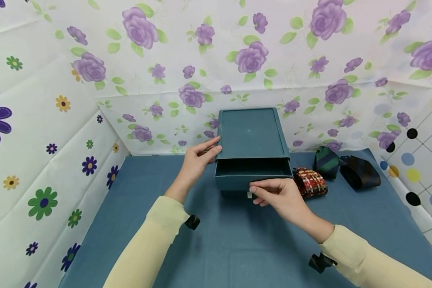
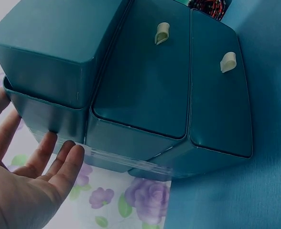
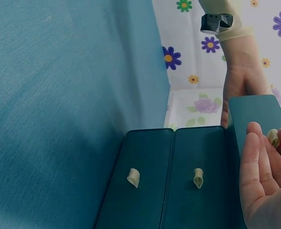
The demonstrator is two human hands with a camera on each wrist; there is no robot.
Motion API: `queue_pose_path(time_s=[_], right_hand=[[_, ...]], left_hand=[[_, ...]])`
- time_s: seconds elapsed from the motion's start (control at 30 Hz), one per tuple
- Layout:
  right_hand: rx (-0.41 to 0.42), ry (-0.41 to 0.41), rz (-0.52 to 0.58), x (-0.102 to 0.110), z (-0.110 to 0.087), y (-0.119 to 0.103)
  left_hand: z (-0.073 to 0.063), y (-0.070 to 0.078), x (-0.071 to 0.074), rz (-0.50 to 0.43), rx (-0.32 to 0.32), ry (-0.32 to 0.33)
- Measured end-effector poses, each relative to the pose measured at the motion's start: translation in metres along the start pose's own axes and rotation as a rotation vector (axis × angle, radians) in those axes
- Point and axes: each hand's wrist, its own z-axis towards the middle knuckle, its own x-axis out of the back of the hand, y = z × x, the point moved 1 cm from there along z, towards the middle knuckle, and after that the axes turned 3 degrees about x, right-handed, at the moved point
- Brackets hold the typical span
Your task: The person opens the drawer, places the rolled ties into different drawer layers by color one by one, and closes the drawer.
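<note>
A dark teal drawer box stands at the back of the table, its top drawer partly pulled out. As far as the head view shows, the drawer's dark inside holds nothing. My right hand pinches the top drawer's cream pull tab between thumb and finger. My left hand rests its fingertips against the box's left side, fingers loosely bent. In the left wrist view, the two lower drawers, a middle drawer and a bottom drawer, are closed, each with a cream tab.
Right of the box lie three rolled neckties: a red woven one, a green striped one and a dark one. Blue cloth covers the table. Flower-patterned sheeting hangs close behind the box.
</note>
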Motion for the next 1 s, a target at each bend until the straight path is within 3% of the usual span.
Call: queue_pose_path(time_s=[0.47,1.0], right_hand=[[-0.04,0.002,-0.007,-0.004,-0.004,-0.001],[-0.038,0.007,-0.003,-0.002,-0.009,-0.001]], left_hand=[[-0.018,0.023,-0.001,0.002,0.031,-0.015],[-0.016,0.024,-0.003,0.011,0.019,-0.022]])
